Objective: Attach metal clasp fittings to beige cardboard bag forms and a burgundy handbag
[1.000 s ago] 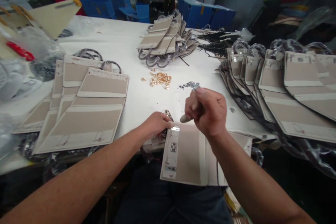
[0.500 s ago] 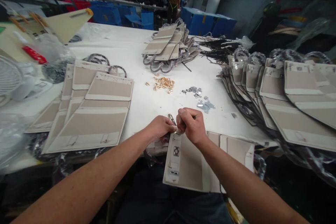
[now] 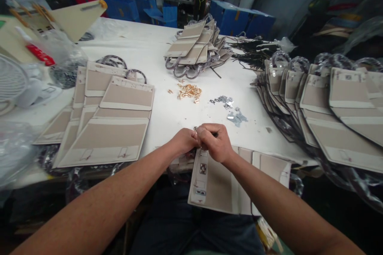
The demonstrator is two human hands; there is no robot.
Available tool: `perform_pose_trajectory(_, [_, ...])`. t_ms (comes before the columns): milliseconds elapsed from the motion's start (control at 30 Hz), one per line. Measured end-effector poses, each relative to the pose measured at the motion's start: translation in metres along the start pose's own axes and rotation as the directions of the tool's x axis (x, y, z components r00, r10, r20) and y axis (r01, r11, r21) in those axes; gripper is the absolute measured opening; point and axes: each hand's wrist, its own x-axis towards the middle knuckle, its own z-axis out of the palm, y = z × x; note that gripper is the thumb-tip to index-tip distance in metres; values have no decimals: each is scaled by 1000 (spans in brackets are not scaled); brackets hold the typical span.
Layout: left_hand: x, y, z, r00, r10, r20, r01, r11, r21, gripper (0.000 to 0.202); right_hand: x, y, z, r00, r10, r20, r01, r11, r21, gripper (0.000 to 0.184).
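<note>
Beige bag panel (image 3: 221, 183) at the near edge of the white bench (image 3: 155, 59), long axis near to far, overhanging toward the person. Left hand (image 3: 184, 141) and right hand (image 3: 215, 141) touch at its far end, grips closed on a small metal fitting (image 3: 196, 129). Gold clips (image 3: 188, 91) lie farther off.
</note>
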Motion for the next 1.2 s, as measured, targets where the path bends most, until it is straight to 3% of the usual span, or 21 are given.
perform_pose_trajectory(133, [-10,8,1,999,-31,11,30,999,38,10,-7,-4,-15,996,3,-85,1,999,48,49])
perform_pose_trajectory(267, [-10,9,1,999,-52,9,52,998,41,10,-10,-8,-16,963,-101,-252,163,957,240,50])
perform_pose_trajectory(333, [-10,9,1,999,-50,9,49,998,44,10,-10,-4,-9,962,-108,-251,176,948,267,49])
perform_pose_trajectory(467, [-12,12,1,999,-49,4,49,998,49,14,-8,2,0,981,6,-194,43,968,247,49])
perform_pose_trajectory(633, [-12,12,0,999,-46,-4,46,998,44,14,-7,4,-3,972,-62,-227,122,957,263,48])
perform_pose_trajectory(767, [-9,9,1,998,-52,-44,55,997,57,15,-8,6,-7,973,32,-227,-4,992,124,49])
perform_pose_trajectory(900, [-12,11,1,999,-33,-39,36,997,72,20,-23,0,-27,969,134,-208,-158,982,-106,50])
perform_pose_trajectory(1000, [-19,14,-3,999,15,-33,-11,994,113,33,-50,6,-48,956,150,-252,-247,877,-412,25])
perform_pose_trajectory(1100, [-23,16,-9,989,142,31,-145,973,181,45,-77,21,-67,954,231,-192,-299,684,-665,52])
perform_pose_trajectory(1200, [-26,25,-8,956,272,113,-293,910,294,49,-96,23,-82,931,315,-182,-350,638,-685,48])
